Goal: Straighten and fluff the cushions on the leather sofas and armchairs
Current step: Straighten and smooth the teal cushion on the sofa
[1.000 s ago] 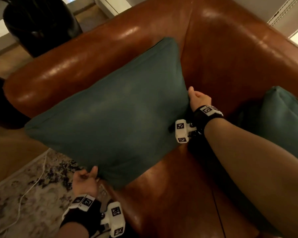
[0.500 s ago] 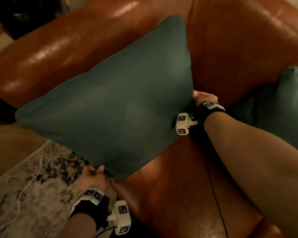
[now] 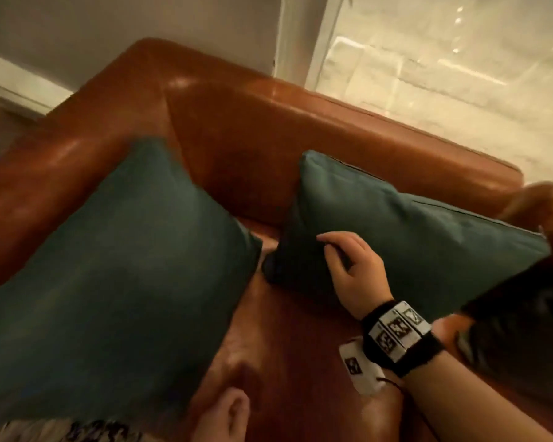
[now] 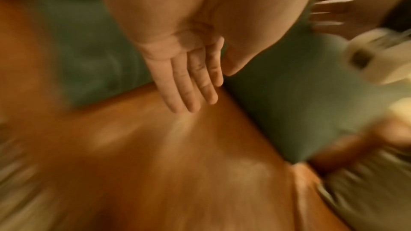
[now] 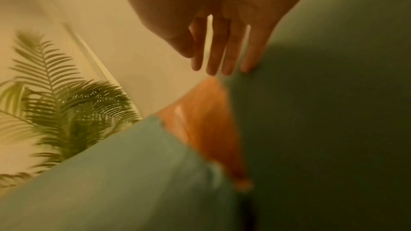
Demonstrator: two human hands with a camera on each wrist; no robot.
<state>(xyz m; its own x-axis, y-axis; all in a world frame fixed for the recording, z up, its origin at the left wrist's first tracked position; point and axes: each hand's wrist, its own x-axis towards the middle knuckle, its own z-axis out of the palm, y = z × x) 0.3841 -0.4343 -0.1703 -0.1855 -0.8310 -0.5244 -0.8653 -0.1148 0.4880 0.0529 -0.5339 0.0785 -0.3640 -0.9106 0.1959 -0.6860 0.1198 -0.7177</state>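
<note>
Teal cushions, 2 of them, stand on your leather sofa [image 3: 268, 129]. Your right hand [image 3: 353, 269] rests with loose, uncurled fingers on the right cushion [image 3: 428, 244]; your left hand [image 4: 189, 69], flat and empty, hovers beside the left cushion [image 3: 118, 275].

Right hand [image 3: 353, 272] at centre-right of the head view, forearm entering from lower right; fingers [image 5: 227, 55] extended and slightly parted. Left hand [image 3: 227, 413] at the bottom edge, partly cut off; fingers [image 4: 189, 83] straight and together, palm open.
</note>
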